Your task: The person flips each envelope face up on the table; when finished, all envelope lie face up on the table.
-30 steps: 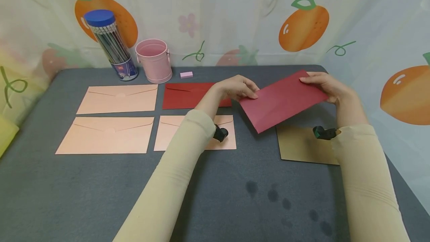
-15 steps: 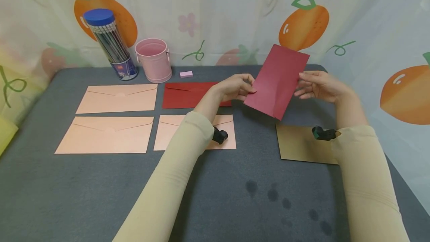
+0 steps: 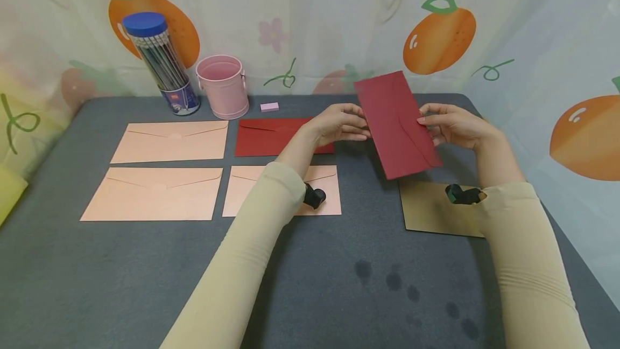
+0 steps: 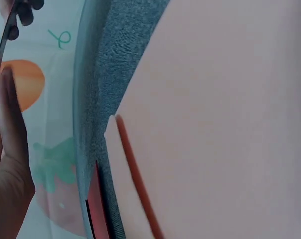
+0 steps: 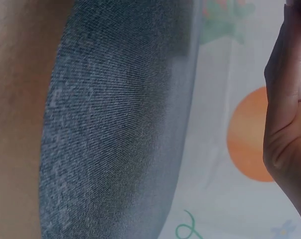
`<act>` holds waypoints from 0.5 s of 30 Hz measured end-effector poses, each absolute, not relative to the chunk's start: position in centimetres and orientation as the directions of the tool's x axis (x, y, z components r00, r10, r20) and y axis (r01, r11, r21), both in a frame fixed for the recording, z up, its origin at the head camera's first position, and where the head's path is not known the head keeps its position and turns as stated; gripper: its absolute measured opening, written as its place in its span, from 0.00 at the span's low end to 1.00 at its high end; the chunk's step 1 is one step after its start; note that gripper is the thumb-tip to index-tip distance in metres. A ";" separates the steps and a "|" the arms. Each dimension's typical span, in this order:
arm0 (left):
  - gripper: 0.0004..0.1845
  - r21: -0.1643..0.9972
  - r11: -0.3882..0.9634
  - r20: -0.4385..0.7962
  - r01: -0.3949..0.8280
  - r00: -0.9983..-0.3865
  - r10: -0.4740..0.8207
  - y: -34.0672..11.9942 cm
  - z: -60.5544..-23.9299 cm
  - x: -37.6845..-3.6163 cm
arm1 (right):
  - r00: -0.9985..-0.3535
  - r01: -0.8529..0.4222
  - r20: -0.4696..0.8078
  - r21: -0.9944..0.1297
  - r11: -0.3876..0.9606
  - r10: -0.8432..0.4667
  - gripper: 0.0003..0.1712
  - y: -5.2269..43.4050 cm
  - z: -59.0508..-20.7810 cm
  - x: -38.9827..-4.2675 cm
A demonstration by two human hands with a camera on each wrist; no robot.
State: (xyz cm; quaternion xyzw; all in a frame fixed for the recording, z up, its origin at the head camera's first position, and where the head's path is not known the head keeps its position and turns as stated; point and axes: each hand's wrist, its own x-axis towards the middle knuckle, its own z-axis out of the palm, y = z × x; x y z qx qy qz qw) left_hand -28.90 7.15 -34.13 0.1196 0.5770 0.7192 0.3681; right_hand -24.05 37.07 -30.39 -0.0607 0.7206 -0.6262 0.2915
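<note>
A dark red envelope (image 3: 394, 125) is held up at a slant above the table, its flap side showing in the head view. My right hand (image 3: 452, 125) pinches its right edge, thumb on the near face and fingers behind. At the opposite edge, the fingers of my left hand (image 3: 340, 124) touch the paper, fairly straight. Each hand also shows at the side of its wrist view: the left hand (image 4: 11, 144) along the envelope's edge, the right hand (image 5: 290, 124) only partly visible. Below the raised envelope lies a gold envelope (image 3: 431, 209), partly covered by my right wrist.
Three pale peach envelopes (image 3: 160, 193) and a red envelope (image 3: 268, 136) lie flat on the dark grey table (image 3: 339, 295). Along the back stand a pencil tub (image 3: 160, 63), a pink pail (image 3: 224, 90) and a small pink block (image 3: 269, 107). A printed curtain (image 3: 329, 15) hangs behind.
The dark red envelope has been turned from a plain face to its flap side and tilted the other way. My right hand let go of it, then took its right edge again.
</note>
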 end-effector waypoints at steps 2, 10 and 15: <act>0.13 0.911 -0.134 -0.240 -0.390 -0.764 0.598 7.1 -34.1 -29.0 | -0.829 0.273 -0.362 -0.927 0.257 -0.426 0.09 37.0 -30.4 -24.0; 0.19 0.927 -0.196 -0.228 -0.320 -0.894 0.385 7.3 -34.2 -29.4 | -0.877 0.253 -0.386 -0.878 0.407 -0.287 0.09 36.8 -30.7 -24.1; 0.15 0.903 -0.277 -0.237 -0.327 -0.919 0.314 7.3 -34.4 -29.5 | -0.913 0.279 -0.373 -0.866 0.416 -0.164 0.09 37.7 -30.9 -24.1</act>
